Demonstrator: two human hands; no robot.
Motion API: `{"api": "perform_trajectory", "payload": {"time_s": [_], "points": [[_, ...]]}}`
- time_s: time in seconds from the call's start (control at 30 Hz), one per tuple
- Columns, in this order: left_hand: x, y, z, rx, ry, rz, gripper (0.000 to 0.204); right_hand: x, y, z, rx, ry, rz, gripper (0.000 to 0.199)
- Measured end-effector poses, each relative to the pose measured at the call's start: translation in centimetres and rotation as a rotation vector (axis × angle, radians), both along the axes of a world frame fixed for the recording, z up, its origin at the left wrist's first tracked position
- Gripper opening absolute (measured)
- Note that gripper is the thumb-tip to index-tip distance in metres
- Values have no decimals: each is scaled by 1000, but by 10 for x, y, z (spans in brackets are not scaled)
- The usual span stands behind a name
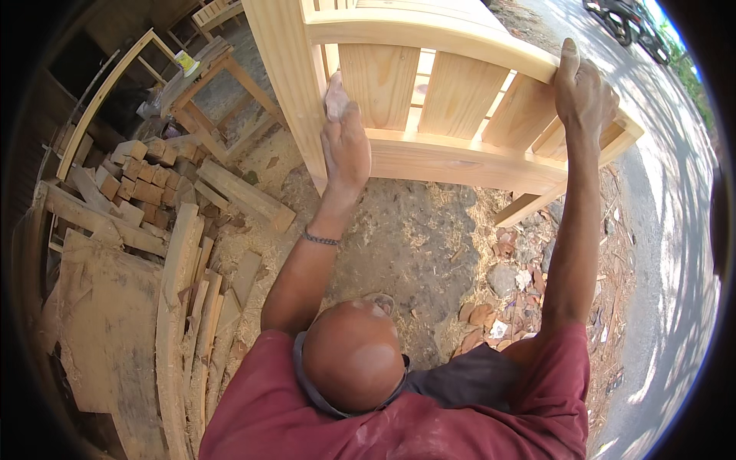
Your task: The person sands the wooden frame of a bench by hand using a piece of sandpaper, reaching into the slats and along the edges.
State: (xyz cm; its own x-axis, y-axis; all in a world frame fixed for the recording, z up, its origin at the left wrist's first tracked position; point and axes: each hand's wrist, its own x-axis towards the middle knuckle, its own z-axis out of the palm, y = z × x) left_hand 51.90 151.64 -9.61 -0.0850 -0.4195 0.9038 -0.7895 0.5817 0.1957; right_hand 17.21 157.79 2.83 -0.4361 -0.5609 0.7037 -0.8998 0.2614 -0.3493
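Note:
A pale, unpainted wooden bench (456,161) stands in front of me, its slatted side facing me. My left hand (347,149) is closed round a small whitish folded piece (336,96), which looks like sandpaper. It presses this at the gap between the tall corner post (285,69) and the first slat (379,84). My right hand (584,90) is wrapped over the right end of the curved armrest (437,34), gripping it. The fingertips of both hands are partly hidden.
Stacked wood blocks (146,180), long offcuts (180,284) and a broad board (107,314) lie at the left. Behind them stands a rough wooden worktable (203,80) with a yellow-and-white tub (186,63). Shavings and dry leaves (479,316) litter the ground; a road (667,253) with a parked motorcycle (625,21) borders the right.

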Motion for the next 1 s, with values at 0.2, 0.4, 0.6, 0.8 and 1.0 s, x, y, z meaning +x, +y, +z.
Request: {"api": "perform_trajectory", "payload": {"time_s": [0.2, 0.4, 0.6, 0.8, 1.0], "points": [[-35, 56, 66, 612, 471, -229, 42, 1, 1, -1, 63, 15, -1, 73], [-19, 42, 55, 579, 181, -220, 50, 12, 2, 2, 56, -17, -11, 73], [-19, 41, 61, 467, 394, -385, 45, 10, 2, 9, 67, -76, 5, 69], [-56, 141, -30, 303, 130, -786, 44, 1, -5, 2, 17, 25, -6, 83], [-72, 139, -5, 447, 358, -654, 47, 9, 7, 10, 119, -9, 23, 73]]}}
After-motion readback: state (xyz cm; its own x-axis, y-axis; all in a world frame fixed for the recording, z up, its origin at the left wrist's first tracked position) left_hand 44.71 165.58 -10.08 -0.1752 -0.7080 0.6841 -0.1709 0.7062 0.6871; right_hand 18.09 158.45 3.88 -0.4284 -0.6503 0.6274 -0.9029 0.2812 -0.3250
